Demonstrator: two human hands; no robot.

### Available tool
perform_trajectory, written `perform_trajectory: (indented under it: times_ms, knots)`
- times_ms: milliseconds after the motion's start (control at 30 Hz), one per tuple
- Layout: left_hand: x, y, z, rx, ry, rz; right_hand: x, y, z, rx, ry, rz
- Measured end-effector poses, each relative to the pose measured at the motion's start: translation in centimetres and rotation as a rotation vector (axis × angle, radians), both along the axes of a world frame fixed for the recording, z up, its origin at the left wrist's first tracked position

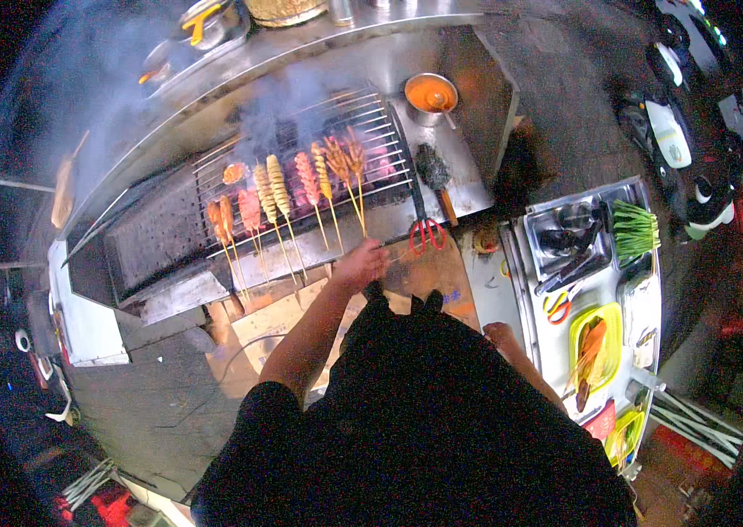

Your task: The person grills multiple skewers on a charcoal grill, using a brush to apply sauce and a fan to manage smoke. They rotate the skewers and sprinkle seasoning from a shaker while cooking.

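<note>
On the smoking wire grill (378, 109), several skewers lie side by side: spiral-cut pieces (277, 184), pink meat (306, 178), browned pieces (220, 217) and bunched strips (338, 158). My left hand (363, 265) is just below the stick ends at the right, by the grill's front edge; a thin stick seems to show beside its fingers, but its grip is unclear. Red-handled scissors (427, 236) lie right of it. Lower right, my right hand (502, 334) is beside my body with fingers bent, near the side table; whether it holds anything is hidden.
A metal bowl of orange sauce (431, 93) and a dark brush with a wooden handle (448, 205) are right of the grill. The side table (521, 290) bears a metal tray, green vegetables (635, 230), orange-handled scissors (559, 309) and a yellow basket (614, 323) with skewers. Scooters stand beyond.
</note>
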State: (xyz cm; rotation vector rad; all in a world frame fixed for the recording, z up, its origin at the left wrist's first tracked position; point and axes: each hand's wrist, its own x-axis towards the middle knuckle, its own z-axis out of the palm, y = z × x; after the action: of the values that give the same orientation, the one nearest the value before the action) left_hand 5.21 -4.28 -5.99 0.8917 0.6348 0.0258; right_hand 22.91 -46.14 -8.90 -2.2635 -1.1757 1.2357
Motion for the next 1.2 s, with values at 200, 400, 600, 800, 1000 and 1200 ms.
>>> perform_trajectory:
  times_ms: [200, 400, 600, 800, 1000, 1200]
  knots:
    - [-9.4, -1.8, -6.8, 0.743, 0.351, -0.598, 0.1, -2.0, 0.0, -0.134, 0.264, -0.264]
    - [-24.0, -3.9, -12.2, 0.609, 0.875, -0.378, 1.8, -3.2, -0.8, -0.165, 0.344, -0.214]
    - [-28.7, -10.6, -10.4, 0.618, 0.712, -0.083, 0.8, 0.0, -2.5, -0.135, 0.469, -0.064]
    - [-21.2, -11.8, -6.4, 0.153, 0.569, -0.004, -0.7, 4.9, -3.6, -0.069, 0.434, 0.063]
    - [-16.0, -6.2, -3.9, 0.106, 0.366, -0.243, -0.5, 7.2, -2.3, -0.084, 0.302, -0.118]
    - [-18.1, -2.8, -3.4, 0.014, 0.249, -0.454, -5.4, 4.1, -1.8, -0.078, 0.225, -0.385]
